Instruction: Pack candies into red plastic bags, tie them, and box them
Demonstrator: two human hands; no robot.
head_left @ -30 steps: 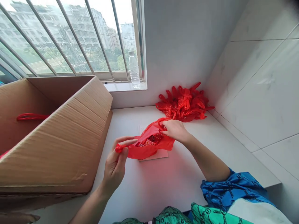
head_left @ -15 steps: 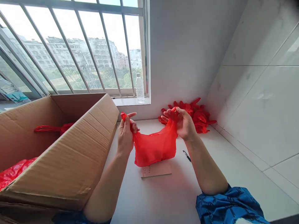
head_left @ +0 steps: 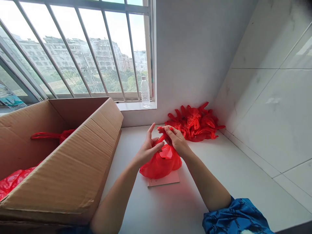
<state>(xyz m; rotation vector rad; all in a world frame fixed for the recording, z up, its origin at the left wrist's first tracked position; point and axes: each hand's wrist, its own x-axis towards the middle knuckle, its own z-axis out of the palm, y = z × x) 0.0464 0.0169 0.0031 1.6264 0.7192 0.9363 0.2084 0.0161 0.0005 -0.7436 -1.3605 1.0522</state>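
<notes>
A thin red plastic bag [head_left: 161, 165] hangs low over the white tabletop, its top gathered and its handles drawn together. My right hand [head_left: 177, 139] is closed around the gathered handles. My left hand [head_left: 148, 149] meets it from the left, with its index finger pointing up and thumb stretched out. Its other fingers curl against a twisted red handle. Under the bag lies a small notebook [head_left: 167, 180], partly covered by it. Whatever the bag contains cannot be made out.
At left stands a large open cardboard box [head_left: 73, 165] with red plastic bags [head_left: 18, 178] inside. A heap of red bags [head_left: 197, 123] lies at the back by the wall. One clear bottle [head_left: 145, 92] stands on the sill of the barred window [head_left: 107, 42].
My hands have come together from holding the bag stretched wide by its handles. The bag has bunched up and its handles now meet. The pen seen earlier is hidden behind my right forearm.
</notes>
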